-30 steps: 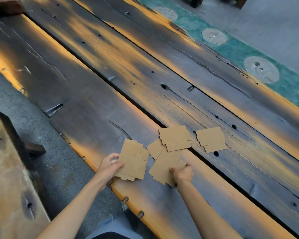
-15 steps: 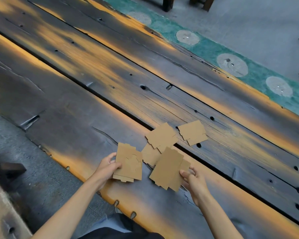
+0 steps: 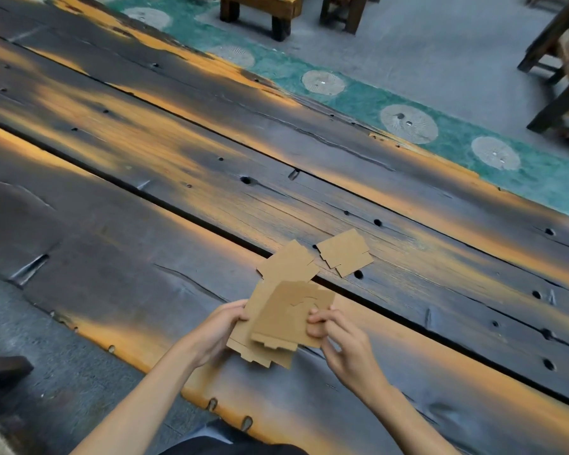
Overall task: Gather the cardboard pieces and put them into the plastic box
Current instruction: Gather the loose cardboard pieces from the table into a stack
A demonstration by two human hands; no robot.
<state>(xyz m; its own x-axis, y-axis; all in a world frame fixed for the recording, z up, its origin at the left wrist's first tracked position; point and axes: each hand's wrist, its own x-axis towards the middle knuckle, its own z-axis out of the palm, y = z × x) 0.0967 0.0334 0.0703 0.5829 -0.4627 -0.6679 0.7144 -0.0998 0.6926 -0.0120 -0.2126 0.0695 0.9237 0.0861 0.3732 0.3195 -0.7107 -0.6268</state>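
Both hands hold one stack of flat brown cardboard pieces (image 3: 278,323) just above the near plank of the dark wooden table (image 3: 145,178). My left hand (image 3: 220,330) grips the stack's left edge and my right hand (image 3: 339,343) pinches its right edge. Just beyond the stack, a loose cardboard piece (image 3: 288,262) lies on the table, partly covered by the stack. A second loose piece (image 3: 344,252) rests to its right, over the far plank. No plastic box is in view.
A long dark gap (image 3: 184,213) runs between the table's planks. A green patterned strip (image 3: 358,100) borders the far edge. Wooden stools (image 3: 260,11) and a chair (image 3: 562,67) stand on the grey floor beyond.
My hands have come together, joining the pile from my right hand with the pile in my left into one stack. The view has tilted up, showing the floor and stools.
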